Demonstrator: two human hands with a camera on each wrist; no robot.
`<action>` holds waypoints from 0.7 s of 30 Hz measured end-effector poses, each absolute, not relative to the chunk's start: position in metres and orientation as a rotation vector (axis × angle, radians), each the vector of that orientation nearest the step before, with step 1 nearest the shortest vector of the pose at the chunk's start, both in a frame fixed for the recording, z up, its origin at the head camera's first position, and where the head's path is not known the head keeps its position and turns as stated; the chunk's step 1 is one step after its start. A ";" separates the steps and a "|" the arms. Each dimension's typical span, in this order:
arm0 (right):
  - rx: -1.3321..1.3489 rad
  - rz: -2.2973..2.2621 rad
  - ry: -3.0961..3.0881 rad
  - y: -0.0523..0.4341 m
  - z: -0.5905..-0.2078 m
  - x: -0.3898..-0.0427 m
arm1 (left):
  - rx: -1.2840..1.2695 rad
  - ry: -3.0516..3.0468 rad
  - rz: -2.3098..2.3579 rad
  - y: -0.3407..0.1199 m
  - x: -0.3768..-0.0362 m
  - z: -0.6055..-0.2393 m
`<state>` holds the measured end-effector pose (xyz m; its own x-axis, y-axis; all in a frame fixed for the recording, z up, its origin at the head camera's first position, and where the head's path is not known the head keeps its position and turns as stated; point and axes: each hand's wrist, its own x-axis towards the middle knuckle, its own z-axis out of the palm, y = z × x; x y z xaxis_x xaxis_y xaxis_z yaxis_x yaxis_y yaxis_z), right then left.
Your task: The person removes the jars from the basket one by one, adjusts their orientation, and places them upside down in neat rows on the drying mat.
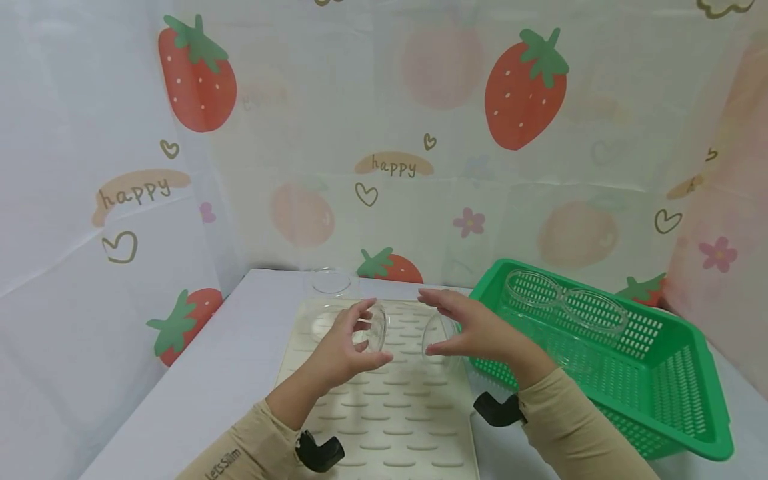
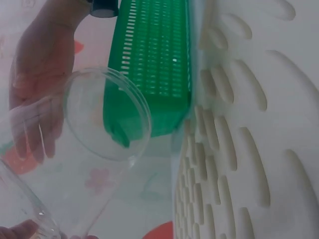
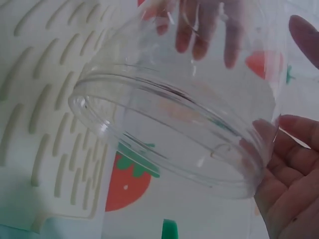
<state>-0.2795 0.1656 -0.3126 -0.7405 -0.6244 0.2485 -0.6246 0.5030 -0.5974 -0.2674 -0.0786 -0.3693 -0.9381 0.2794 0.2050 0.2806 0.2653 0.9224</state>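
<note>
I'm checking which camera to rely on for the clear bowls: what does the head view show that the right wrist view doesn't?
Only the head view shows both hands together, the left hand and the right hand, each holding a clear bowl above the cream ridged mat. It also shows the green basket with two clear bowls in it.

Only the right wrist view shows a close look at the right hand's bowl, tilted, with its stepped rim.

Both show the mat and the strawberry-print backdrop.

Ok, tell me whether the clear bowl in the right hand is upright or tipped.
Tipped: the right hand holds the clear bowl on its side, rim facing sideways.
</note>
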 end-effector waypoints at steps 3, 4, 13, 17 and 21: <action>1.105 0.943 -2.766 0.162 -0.316 -0.279 | -0.570 -2.515 -1.784 -0.078 -0.265 -0.368; 1.090 0.908 -2.777 0.161 -0.317 -0.278 | -0.575 -2.519 -1.768 -0.078 -0.265 -0.368; 1.017 0.834 -2.845 0.151 -0.321 -0.274 | -0.644 -2.524 -1.663 -0.079 -0.267 -0.371; 1.038 0.801 -2.852 0.149 -0.326 -0.276 | -0.708 -2.505 -1.627 -0.079 -0.266 -0.371; 1.067 0.788 -2.861 0.147 -0.329 -0.278 | -0.740 -2.502 -1.577 -0.079 -0.265 -0.370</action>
<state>-0.2777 0.1473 -0.3291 -0.7710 -0.6169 0.1584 -0.6109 0.6460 -0.4576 -0.2646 -0.0792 -0.3704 -0.8780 0.3493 0.3272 0.4459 0.3485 0.8245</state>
